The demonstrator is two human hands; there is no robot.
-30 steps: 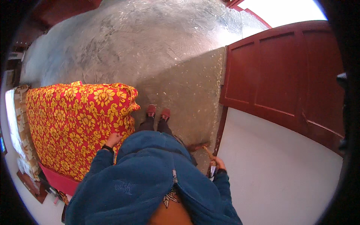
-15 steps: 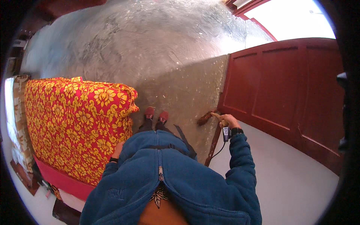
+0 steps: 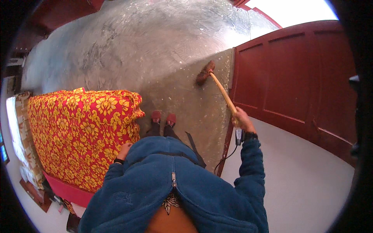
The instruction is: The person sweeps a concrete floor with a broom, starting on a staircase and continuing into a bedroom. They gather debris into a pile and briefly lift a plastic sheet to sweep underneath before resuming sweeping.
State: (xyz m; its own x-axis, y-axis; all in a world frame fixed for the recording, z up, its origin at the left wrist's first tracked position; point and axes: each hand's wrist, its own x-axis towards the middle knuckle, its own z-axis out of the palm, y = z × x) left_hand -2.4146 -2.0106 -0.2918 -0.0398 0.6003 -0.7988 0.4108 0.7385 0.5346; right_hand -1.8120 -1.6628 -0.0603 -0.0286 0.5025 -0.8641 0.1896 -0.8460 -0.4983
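My right hand (image 3: 242, 119) is closed round the wooden handle of a brush (image 3: 219, 88). The brush's brown bristle head (image 3: 205, 73) is out ahead, over the floor beside the open door. Just below my right wrist hangs a small grey-and-white device (image 3: 238, 136) with a black cable; I cannot make out what fixes it. My left hand (image 3: 124, 150) is low at my side, next to the red bedspread (image 3: 83, 132) with yellow flowers. Its fingers are partly hidden, and nothing shows in it.
A dark red panelled door (image 3: 289, 77) stands to the right, with a white wall (image 3: 295, 167) nearer me. The bed fills the left side. Grey concrete floor (image 3: 128, 50) stretches ahead, worn and speckled. Bright light comes through the doorway at upper right.
My right hand has swung the brush forward, so its head is farther from me and the handle now shows at length. The left hand has shifted slightly and shows more.
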